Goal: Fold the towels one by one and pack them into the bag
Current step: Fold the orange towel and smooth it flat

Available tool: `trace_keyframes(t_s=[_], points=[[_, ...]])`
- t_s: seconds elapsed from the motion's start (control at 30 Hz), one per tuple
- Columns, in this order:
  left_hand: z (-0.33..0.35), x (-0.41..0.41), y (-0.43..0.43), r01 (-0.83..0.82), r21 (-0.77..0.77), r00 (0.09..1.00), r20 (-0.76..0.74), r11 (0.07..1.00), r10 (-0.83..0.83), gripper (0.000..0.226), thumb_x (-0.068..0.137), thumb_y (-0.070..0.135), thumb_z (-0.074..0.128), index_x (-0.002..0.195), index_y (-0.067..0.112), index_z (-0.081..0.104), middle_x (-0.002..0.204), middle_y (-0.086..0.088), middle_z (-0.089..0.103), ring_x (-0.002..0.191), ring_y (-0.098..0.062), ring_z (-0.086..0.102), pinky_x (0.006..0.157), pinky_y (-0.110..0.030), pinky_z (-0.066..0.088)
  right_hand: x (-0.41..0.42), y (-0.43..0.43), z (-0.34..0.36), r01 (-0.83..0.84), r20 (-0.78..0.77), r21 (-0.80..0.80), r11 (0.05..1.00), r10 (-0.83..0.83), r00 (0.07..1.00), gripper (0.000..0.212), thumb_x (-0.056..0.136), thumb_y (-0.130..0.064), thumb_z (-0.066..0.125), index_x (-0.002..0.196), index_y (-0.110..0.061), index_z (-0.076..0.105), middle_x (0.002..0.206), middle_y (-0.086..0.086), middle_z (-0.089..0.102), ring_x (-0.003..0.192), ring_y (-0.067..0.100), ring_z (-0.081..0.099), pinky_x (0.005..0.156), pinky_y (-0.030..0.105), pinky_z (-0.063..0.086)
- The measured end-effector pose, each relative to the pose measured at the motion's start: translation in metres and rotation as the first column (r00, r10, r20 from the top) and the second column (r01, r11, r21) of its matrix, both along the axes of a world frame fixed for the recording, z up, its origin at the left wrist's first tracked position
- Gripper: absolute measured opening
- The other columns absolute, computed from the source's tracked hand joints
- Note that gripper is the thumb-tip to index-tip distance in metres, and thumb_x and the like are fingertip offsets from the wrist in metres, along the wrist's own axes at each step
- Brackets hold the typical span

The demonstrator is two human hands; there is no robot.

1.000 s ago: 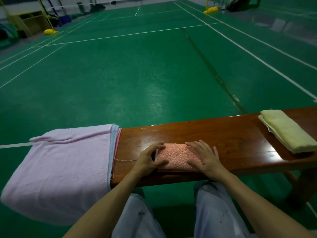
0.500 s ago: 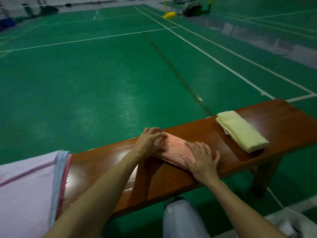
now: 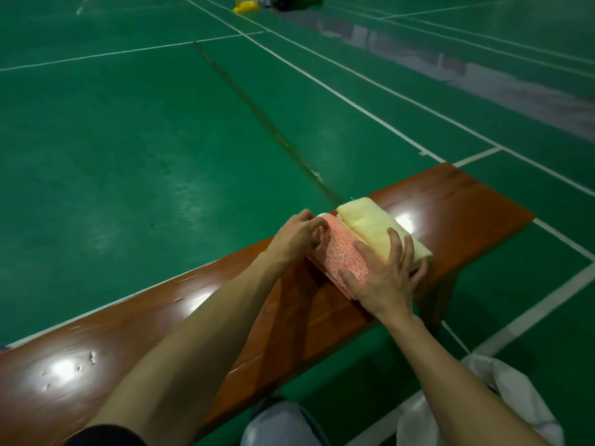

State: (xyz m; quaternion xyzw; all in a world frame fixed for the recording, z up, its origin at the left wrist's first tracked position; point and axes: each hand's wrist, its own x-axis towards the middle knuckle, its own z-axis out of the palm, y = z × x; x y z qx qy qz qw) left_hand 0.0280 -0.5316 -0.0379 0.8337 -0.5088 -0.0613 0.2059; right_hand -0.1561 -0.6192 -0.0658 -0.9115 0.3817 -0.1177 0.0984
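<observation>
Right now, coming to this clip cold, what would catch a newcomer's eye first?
Two bare hands on a folded pink speckled towel on the glossy wooden bench: the left hand curls over its far end, the right hand lies flat, fingers spread onto the folded yellow towel touching it. Bright green court floor lies beyond; a white bag sits lower right.

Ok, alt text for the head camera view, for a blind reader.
Left hand grips and right hand presses a folded pink towel against a folded yellow towel on a wooden bench; a white bag lies lower right.
</observation>
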Motion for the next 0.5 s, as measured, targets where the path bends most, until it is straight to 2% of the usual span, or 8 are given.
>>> trace_keyframes(t_s=[0.1,0.3,0.5], points=[[-0.005,-0.002,-0.013,-0.01,-0.018,0.998,-0.065,1.0,0.009,0.041,0.09,0.01,0.063,0.13,0.018,0.058,0.122,-0.01,0.051,0.11,-0.026,0.052,0.095,-0.038,0.047,0.0,-0.01,0.0,0.034,-0.052,0.095,0.995,-0.029,0.998,0.065,0.085,-0.075,0.044,0.144,-0.052,0.028,0.162,0.003,-0.001,0.149,0.032,-0.01,0.114,0.066,-0.001],[-0.007,0.003,-0.023,-0.035,0.012,0.99,-0.134,0.999,0.036,0.037,0.094,0.015,0.059,0.131,0.021,0.057,0.129,-0.007,0.048,0.118,-0.024,0.047,0.104,-0.034,0.042,0.004,-0.016,0.003,0.058,-0.053,0.167,0.984,-0.05,0.997,0.066,0.085,-0.075,0.044,0.144,-0.052,0.026,0.164,-0.001,0.002,0.149,0.03,-0.01,0.113,0.07,0.003],[-0.002,0.003,-0.02,-0.073,0.043,0.961,-0.265,0.996,0.082,0.034,0.096,0.032,0.054,0.13,0.027,0.056,0.136,-0.005,0.045,0.124,-0.026,0.039,0.108,-0.051,0.036,0.003,-0.015,0.016,0.056,0.016,0.254,0.965,-0.062,0.998,0.069,0.082,-0.074,0.052,0.143,-0.047,0.033,0.163,-0.001,0.001,0.149,0.03,-0.012,0.113,0.07,-0.001]])
